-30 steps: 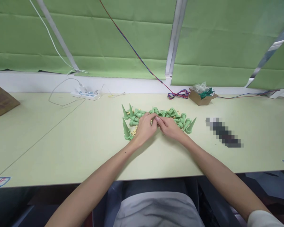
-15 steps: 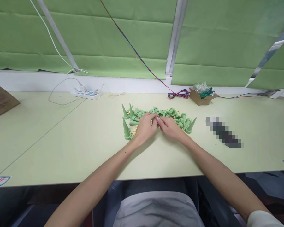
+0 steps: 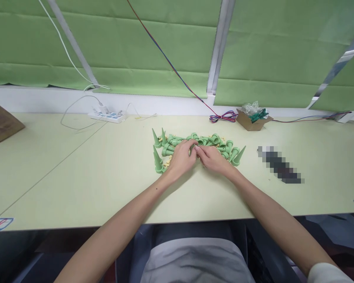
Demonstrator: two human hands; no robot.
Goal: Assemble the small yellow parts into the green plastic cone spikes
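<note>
My left hand (image 3: 183,156) is closed, its thumb and fingers curled round a green plastic spike (image 3: 192,147), of which only a bit shows. Touching it at the fingertips, my right hand (image 3: 212,158) is closed in a pinch; whatever lies between its fingers is hidden. Behind and around both hands spreads a heap of hollow green plastic spikes (image 3: 214,138), some lying down. Several cones stand point up, such as a green cone (image 3: 157,162) at the left and a tilted cone (image 3: 238,156) at the right. Small yellow plastic pieces (image 3: 166,161) lie among them.
At the back stand a white power strip (image 3: 107,116) with cables, a coiled red and blue wire (image 3: 223,116) and a small cardboard box (image 3: 251,123) holding clear wrap and green stuff. A blurred dark object (image 3: 281,167) lies right. A brown object (image 3: 2,124) is far left.
Hardly anything differs. Both hands stay together at the same spot over the heap, and the view has shifted very slightly.
</note>
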